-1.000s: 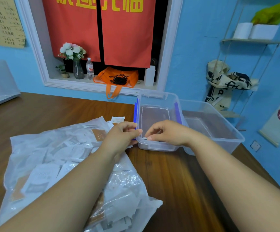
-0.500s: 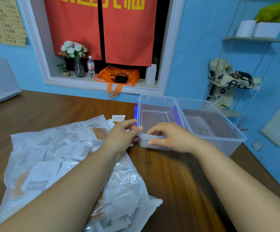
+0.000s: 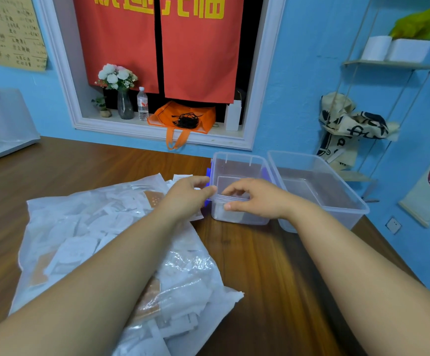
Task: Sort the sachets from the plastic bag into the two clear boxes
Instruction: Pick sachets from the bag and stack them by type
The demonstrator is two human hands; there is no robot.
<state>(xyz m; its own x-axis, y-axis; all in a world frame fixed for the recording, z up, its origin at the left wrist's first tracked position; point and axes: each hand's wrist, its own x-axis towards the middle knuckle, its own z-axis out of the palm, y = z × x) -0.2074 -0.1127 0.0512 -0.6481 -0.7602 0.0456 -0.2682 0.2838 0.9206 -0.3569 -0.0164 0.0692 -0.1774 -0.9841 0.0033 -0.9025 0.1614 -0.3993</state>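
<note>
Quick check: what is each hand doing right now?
Left hand: grips the small box at its near left corner.
Right hand: grips the same box's near wall, fingers inside, thumb outside.

Both hands at the near rim of the small clear box (image 3: 239,163)
The right hand (image 3: 257,199) pinches its near wall, fingers inside, thumb outside; the left hand (image 3: 185,199) is curled at its near-left corner, grip unclear. The large clear box (image 3: 337,219) stands just right of it, the plastic bag (image 3: 85,227) of sachets (image 3: 75,250) lies to its left, all on the tabletop (image 3: 255,265)
</note>
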